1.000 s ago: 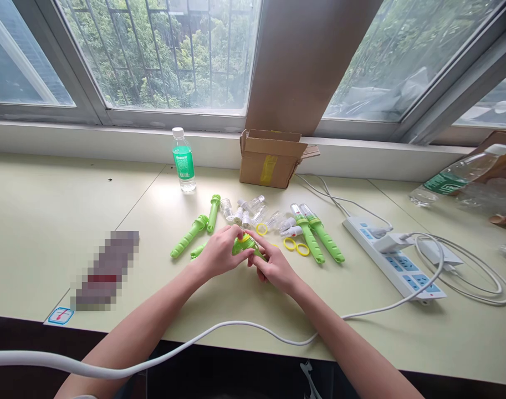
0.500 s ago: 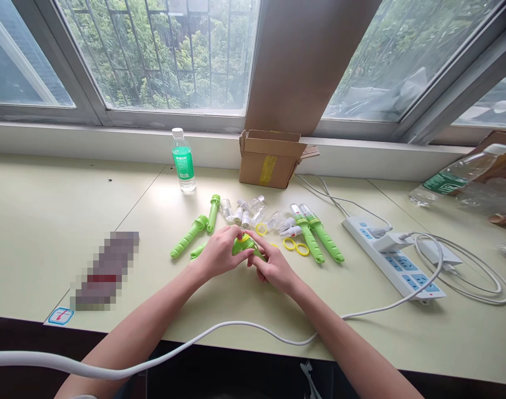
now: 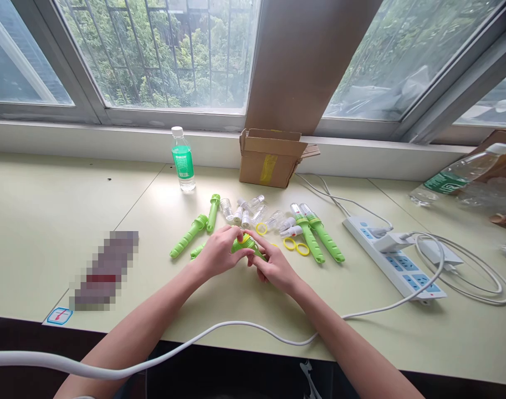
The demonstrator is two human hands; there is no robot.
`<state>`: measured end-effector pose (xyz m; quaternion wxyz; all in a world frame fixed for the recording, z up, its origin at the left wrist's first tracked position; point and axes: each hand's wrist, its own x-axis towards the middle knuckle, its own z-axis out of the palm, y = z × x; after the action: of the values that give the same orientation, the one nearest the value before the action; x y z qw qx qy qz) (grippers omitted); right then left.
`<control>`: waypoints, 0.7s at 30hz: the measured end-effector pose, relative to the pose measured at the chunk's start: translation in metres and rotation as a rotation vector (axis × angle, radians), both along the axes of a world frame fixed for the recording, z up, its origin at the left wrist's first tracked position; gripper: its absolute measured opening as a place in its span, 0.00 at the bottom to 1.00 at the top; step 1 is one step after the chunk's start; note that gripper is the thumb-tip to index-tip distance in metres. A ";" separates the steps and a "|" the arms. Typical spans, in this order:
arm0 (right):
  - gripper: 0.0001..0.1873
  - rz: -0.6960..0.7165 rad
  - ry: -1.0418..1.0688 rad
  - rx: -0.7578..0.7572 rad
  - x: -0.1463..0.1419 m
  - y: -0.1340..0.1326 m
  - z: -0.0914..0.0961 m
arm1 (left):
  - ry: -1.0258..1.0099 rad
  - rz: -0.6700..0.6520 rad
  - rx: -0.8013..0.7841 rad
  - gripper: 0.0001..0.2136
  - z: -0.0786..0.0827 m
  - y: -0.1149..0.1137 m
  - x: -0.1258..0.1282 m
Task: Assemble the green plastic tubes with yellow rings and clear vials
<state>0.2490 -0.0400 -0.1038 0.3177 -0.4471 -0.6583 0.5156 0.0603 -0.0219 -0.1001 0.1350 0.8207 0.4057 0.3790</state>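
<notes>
Two-hand grip: left hand (image 3: 220,252) and right hand (image 3: 276,267) both closed narrow on one green handle (image 3: 238,246), fingertips nearly meeting at its yellow ring (image 3: 245,238); exact finger contact underneath hidden.
Left-hand hold: thumb on near side, fingers curled over far side.
Right-hand hold: index stretched to the ring, other fingers bent below the handle.
Ring risk: could sit crooked or pop off if the two index fingers press unevenly.
Handle risk: could roll or twist if either thumb eases; smooth plastic probably gives little friction.
Clutter risk: loose parts just beyond the fingertips could get knocked if a hand slips far.
Held handle vs grip: between the hands, mostly covered by fingers, ring end showing.
Under left wrist side: another green piece (image 3: 197,251), partly hidden, just left of the hand.
Left of hands: two green sticks, near one (image 3: 189,236) slanted, far one (image 3: 213,213) more upright in view.
Far of hands: clear cup (image 3: 226,209), pile of clear plastic pieces (image 3: 259,213).
Right of hands: loose yellow rings (image 3: 289,244), then two clear-topped green sticks (image 3: 321,233) side by side.
Farther out: cardboard box (image 3: 267,163) and water bottle (image 3: 183,163) far, power strip (image 3: 396,260) right.
Near edge: white cable (image 3: 273,334) crossing both forearms' span.
</notes>
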 end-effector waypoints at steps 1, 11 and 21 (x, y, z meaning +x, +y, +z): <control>0.33 0.003 0.003 0.001 0.000 0.000 0.000 | -0.006 0.001 0.002 0.12 0.000 0.000 0.000; 0.34 0.042 0.117 -0.062 0.002 0.002 -0.002 | -0.022 -0.120 -0.105 0.13 0.012 0.003 -0.008; 0.37 0.022 0.135 -0.074 0.003 0.000 0.000 | -0.068 -0.102 -0.061 0.10 0.007 0.001 -0.004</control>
<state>0.2524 -0.0395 -0.1034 0.3387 -0.4155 -0.6207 0.5721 0.0567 -0.0208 -0.0930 0.1927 0.8224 0.3699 0.3868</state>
